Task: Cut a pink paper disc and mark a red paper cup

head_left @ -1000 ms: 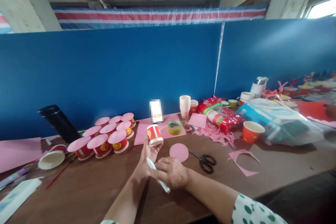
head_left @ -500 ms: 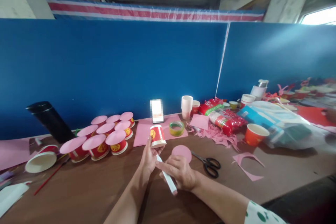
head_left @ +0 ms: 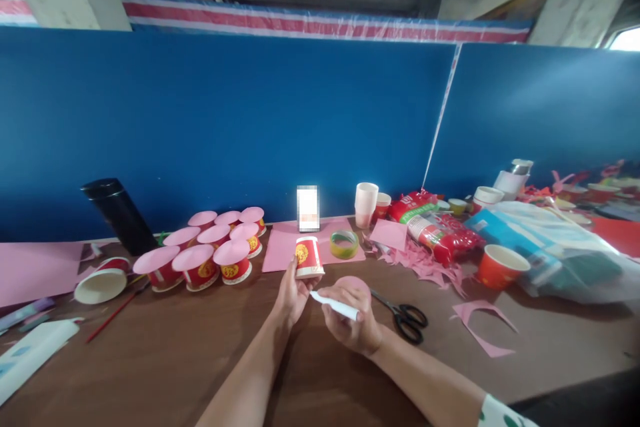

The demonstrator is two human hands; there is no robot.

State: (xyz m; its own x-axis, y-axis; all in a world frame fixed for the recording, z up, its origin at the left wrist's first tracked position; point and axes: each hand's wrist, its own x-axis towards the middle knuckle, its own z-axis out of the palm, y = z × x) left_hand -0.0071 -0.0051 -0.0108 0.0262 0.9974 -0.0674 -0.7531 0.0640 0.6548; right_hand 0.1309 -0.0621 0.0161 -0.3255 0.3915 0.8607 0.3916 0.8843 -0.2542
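Though it is lifted clear of the brown wooden tabletop (head_left: 150, 360), the small red paper cup (head_left: 309, 256) with its gold emblem is held bottom-up. Its white rolled rim is lowest and its narrow base on top, so its long axis runs close to upright with a slight lean. It sits beyond both hands, at the far end of the left hand (head_left: 293, 293), whose fingers are curled closed around the cup's lower wall and rim from below and from the left. Just below that rim and a little to the right lies the tip of a slim white tube (head_left: 334, 305). The tube's long axis runs nearly level, left to right, crosswise to the cup's. The right hand (head_left: 356, 327) is folded shut around the tube's right end, to the right of the cup and closer to the person, so the left hand is the nearer one to the cup. Whether the tube's tip touches the rim cannot be told. Behind the right hand's knuckles a round pink paper disc (head_left: 356, 279) lies flat on the table, partly hidden. Black-handled scissors (head_left: 407, 320) lie just right of it, and a cluster of inverted red cups capped with pink discs (head_left: 210, 257) stands well to the left.
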